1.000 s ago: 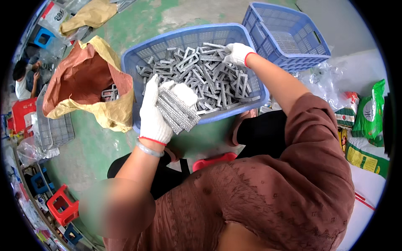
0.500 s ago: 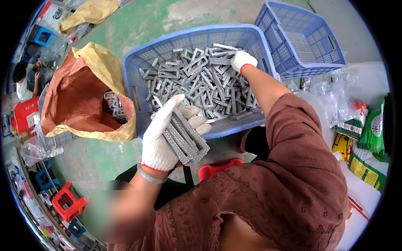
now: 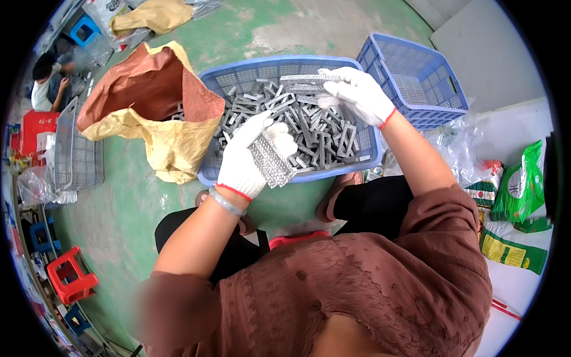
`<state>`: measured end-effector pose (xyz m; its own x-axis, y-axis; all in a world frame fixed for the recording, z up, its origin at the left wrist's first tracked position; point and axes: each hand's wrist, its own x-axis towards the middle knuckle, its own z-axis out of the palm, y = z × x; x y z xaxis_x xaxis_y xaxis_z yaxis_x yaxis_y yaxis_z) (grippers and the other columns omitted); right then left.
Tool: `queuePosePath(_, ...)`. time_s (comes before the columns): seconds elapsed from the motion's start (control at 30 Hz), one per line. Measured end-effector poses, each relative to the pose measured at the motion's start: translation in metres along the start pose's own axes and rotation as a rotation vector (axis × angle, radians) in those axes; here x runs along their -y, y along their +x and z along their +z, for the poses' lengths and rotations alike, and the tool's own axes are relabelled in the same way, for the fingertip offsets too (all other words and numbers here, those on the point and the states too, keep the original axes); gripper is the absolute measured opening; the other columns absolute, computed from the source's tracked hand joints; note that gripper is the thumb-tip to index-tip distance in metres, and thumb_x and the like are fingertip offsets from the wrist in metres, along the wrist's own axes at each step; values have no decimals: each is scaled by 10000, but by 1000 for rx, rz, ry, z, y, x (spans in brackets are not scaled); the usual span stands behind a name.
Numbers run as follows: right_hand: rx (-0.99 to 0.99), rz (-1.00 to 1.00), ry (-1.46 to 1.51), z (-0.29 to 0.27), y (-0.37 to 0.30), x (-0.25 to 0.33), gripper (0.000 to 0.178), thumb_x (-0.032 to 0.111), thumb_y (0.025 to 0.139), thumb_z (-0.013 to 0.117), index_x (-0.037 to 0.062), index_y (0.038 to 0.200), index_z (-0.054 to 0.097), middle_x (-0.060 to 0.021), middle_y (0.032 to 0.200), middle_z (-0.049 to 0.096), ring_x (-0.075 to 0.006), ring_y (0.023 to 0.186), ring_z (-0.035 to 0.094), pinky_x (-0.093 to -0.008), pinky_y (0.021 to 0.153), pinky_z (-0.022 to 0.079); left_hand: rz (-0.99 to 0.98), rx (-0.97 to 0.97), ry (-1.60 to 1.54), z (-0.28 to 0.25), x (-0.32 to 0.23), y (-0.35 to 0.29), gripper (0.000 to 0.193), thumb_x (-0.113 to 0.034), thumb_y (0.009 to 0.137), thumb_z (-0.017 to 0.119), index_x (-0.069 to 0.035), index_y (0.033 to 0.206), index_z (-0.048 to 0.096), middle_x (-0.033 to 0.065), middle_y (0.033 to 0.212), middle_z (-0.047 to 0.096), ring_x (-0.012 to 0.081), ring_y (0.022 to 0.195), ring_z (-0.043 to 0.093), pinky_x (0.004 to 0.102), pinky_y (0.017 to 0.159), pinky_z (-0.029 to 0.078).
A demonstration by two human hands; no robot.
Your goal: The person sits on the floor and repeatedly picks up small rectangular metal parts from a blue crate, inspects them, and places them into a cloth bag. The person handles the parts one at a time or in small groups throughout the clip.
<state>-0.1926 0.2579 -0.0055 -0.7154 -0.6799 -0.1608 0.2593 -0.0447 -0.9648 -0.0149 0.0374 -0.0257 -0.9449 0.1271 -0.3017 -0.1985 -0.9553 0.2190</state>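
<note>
Head view: the white-gloved left hand (image 3: 241, 159) wraps round a stack of grey frames (image 3: 272, 160), thumb along one side and fingers along the other, just over the near rim of the blue basket (image 3: 276, 61). The frames lie flat against one another, probably so that one palm can carry several without slipping. The white-gloved right hand (image 3: 360, 95) has its fingers narrowed on the end of another grey bundle (image 3: 303, 82) above the far side of the basket; how many frames that grip takes in, I cannot tell. Beneath both hands, the loose frames (image 3: 309, 128) lie crossed at all angles, which likely explains lining them up by hand. The yellow sack (image 3: 172, 149) stands by the basket's left end, its mouth wide, seemingly to keep it within arm's reach. A second basket (image 3: 416, 119) sits just beside the right end, on the green floor (image 3: 137, 226).
</note>
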Motion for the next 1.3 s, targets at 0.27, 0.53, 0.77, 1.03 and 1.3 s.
queuePosePath(0.27,129,-291,-69,68,-72,17,371,0,930,604,-30,1299,588,-139,1199,664,-203,980,693,-322,865,548,35,99,47,31,-1,-24,362,-319,1003,546,-37,1229,580,170,1114,645,300,945,642,456,832,567)
queuePosePath(0.53,134,-391,-16,73,-87,5,647,-3,834,690,28,1443,473,-192,1458,480,-303,1332,491,-397,969,521,104,115,173,29,5,-27,278,-98,943,551,2,1200,585,185,1209,631,314,1134,615,473,1007,502)
queuePosePath(0.77,233,110,503,79,-91,14,803,-84,825,584,-1,1539,225,-268,1390,500,-351,1084,656,-438,851,586,207,90,233,30,5,-22,366,-46,913,575,-4,1274,537,179,1196,630,311,1118,622,472,1015,502)
queuePosePath(1.03,89,-135,202,82,-100,12,623,-103,852,565,-26,1452,418,-178,1334,568,-256,1064,662,-371,907,567,244,40,399,32,3,-16,392,-55,917,576,-22,1304,527,171,1192,634,319,1122,619,495,994,514)
queuePosePath(1.3,-120,-443,-264,76,-94,3,494,-57,882,568,-10,1373,537,-152,1294,636,-197,1125,641,-313,985,497,70,142,214,32,9,-13,384,-90,919,570,-23,1297,563,150,1252,624,344,1148,604,472,939,522)
